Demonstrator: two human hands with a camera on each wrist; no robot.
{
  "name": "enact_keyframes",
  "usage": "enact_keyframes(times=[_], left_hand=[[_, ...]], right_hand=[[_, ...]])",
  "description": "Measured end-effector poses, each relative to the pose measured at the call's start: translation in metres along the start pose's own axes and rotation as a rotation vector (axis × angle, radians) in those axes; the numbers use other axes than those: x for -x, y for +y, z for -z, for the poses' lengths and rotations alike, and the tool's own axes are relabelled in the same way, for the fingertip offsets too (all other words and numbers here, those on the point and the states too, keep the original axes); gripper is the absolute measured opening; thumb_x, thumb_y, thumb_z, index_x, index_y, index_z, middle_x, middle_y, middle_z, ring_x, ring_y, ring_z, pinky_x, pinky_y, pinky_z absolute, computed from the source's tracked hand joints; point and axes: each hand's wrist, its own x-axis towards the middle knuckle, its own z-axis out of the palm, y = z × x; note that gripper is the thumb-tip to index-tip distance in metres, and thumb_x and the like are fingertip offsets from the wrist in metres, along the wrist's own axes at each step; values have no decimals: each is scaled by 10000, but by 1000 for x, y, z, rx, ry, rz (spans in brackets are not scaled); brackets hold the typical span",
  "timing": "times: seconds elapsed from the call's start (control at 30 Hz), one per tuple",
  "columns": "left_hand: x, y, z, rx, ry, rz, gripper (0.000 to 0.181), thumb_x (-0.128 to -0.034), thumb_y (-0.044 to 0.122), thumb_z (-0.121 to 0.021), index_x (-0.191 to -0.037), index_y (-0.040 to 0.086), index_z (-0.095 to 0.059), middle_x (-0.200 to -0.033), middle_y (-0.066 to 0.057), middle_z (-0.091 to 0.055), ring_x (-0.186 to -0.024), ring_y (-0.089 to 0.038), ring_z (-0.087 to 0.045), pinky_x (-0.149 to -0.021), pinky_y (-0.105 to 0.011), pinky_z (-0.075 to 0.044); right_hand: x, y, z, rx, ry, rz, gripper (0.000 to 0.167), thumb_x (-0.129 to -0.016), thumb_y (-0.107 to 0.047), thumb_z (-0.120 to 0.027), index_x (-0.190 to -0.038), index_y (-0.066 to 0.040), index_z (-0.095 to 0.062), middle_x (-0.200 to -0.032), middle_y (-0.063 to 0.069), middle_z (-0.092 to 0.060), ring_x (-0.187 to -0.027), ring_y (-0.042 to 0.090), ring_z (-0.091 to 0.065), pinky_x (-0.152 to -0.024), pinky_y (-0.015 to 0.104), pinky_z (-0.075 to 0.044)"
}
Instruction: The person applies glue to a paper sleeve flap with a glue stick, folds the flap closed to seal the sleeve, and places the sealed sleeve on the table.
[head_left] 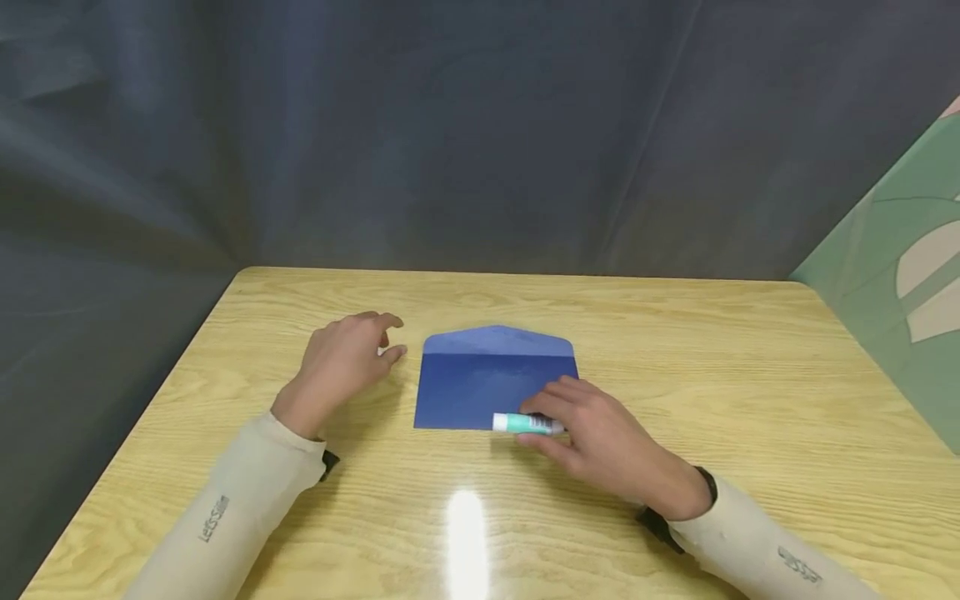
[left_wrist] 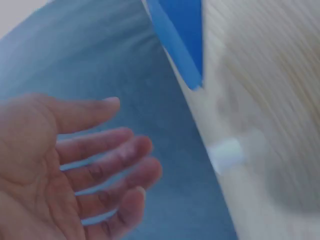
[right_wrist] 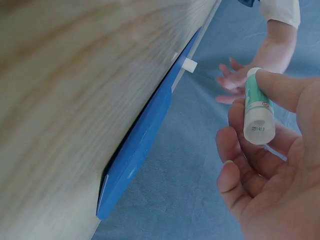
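A blue envelope (head_left: 480, 392) lies on the table with its pointed flap (head_left: 498, 340) folded out toward the far side. Over its near right corner, my right hand (head_left: 600, 429) pinches a glue stick (right_wrist: 258, 107), teal and white, between thumb and fingers. In the head view the stick lies nearly level, its white end pointing left. My left hand (head_left: 345, 358) is left of the envelope, fingers spread and loosely bent, holding nothing. A small white cylinder, probably the cap (left_wrist: 227, 155), sits on the table near that hand; in the head view the hand mostly hides it.
The light wooden table (head_left: 720, 358) extends to both sides of the envelope. A dark cloth (head_left: 480, 150) hangs behind it and along the left. At the right stands a green patterned panel (head_left: 892, 250).
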Motion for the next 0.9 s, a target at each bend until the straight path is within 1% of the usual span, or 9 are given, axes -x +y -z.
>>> enact_keyframes(times=[0.07, 0.17, 0.23, 0.33, 0.5, 0.67, 0.73, 0.8, 0.9], left_hand=[[4, 9, 1, 16, 47, -57, 334, -920, 251, -709, -1234, 139, -688, -953, -20, -721, -718, -193, -658, -545, -335, -491], [9, 20, 0, 13, 151, -150, 152, -918, 189, -709, -1054, 134, -746, -864, 6, -705, -656, -149, -628, -525, -313, -479], [13, 26, -2, -2, 215, -209, 54, -913, 151, -710, -941, 124, -748, -803, 13, -682, -620, -129, -600, -515, -301, -476], [18, 33, -6, -39, 275, -293, 72, -900, 117, -715, -828, 113, -717, -733, 23, -639, -583, -111, -565, -501, -285, -472], [25, 46, -17, -105, 292, -419, 189, -893, 109, -668, -710, 112, -621, -643, 30, -558, -507, -89, -471, -453, -236, -396], [29, 54, -28, -115, 299, -488, 256, -876, 110, -629, -642, 138, -530, -589, 45, -456, -473, -70, -360, -442, -206, -313], [30, 57, -31, -103, 298, -512, 252, -889, 126, -636, -654, 144, -546, -599, 53, -459, -480, -62, -363, -451, -200, -323], [31, 60, -35, -90, 298, -544, 227, -903, 143, -647, -685, 146, -585, -621, 57, -495, -498, -59, -403, -473, -199, -365], [34, 65, -39, -100, 310, -594, 184, -923, 175, -659, -742, 152, -631, -664, 62, -547, -533, -66, -449, -494, -208, -398]], right_hand=[[0, 0, 0, -3, -4, -3, 210, -869, -358, -764, -1011, -209, -720, -927, -130, -658, -824, 13, -523, -709, 220, -486], [0, 0, 0, 0, -8, -8, 216, -873, -365, -759, -1017, -209, -720, -939, -126, -662, -838, 15, -536, -717, 226, -494], [0, 0, 0, 3, -9, -9, 218, -874, -367, -758, -1019, -208, -720, -941, -125, -663, -840, 15, -538, -717, 225, -494], [0, 0, 0, 6, -5, -1, 218, -869, -364, -764, -1015, -208, -721, -935, -127, -662, -832, 13, -535, -710, 219, -491], [0, 1, -1, 9, -5, 2, 229, -861, -364, -773, -1017, -204, -725, -933, -126, -667, -831, 13, -542, -713, 220, -496], [1, 0, 0, 16, -16, -4, 236, -865, -377, -767, -1022, -206, -727, -940, -124, -671, -848, 20, -561, -730, 231, -508], [1, 1, 0, 18, -19, -1, 236, -865, -378, -767, -1020, -206, -726, -937, -123, -670, -848, 23, -563, -732, 232, -508], [1, 1, -1, 20, -19, 3, 233, -864, -376, -768, -1018, -206, -726, -933, -122, -668, -844, 24, -562, -731, 230, -505], [1, 1, -1, 19, -17, 12, 232, -860, -372, -773, -1016, -206, -728, -927, -123, -667, -834, 23, -557, -724, 224, -497]])
